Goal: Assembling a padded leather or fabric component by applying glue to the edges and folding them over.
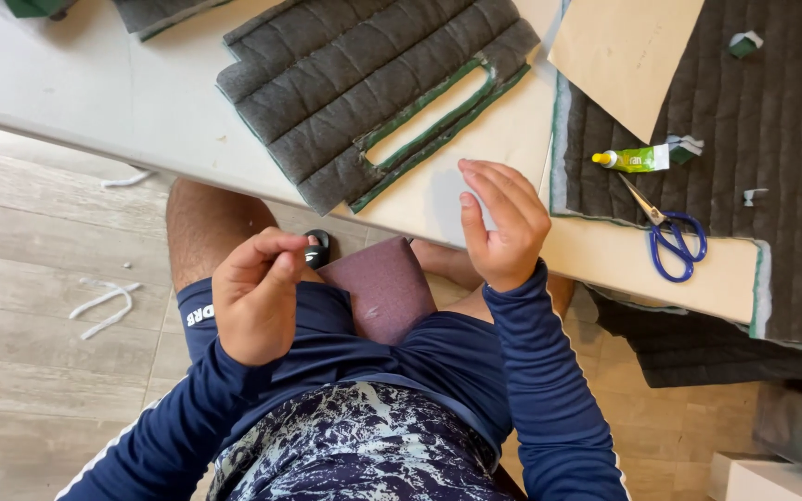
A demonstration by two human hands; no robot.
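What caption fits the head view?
Seated person's hands hover below a grey quilted pad, scissors nearby.

Your left hand [254, 295]: fingers curled, thumb and fingertips pinched together, held over lap. Your right hand [503, 221]: raised, fingers loosely bent, palm facing left, empty. Both forearms angled inward, dark-blue sleeves.

blue-handled scissors [675, 239], green glue tube [635, 160], tan paper sheet [624, 51], white cord scraps [104, 304]

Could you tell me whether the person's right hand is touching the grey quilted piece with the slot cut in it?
Apart. In the head view, the right hand is raised with open fingers, and bare table shows between it and the grey quilted piece.
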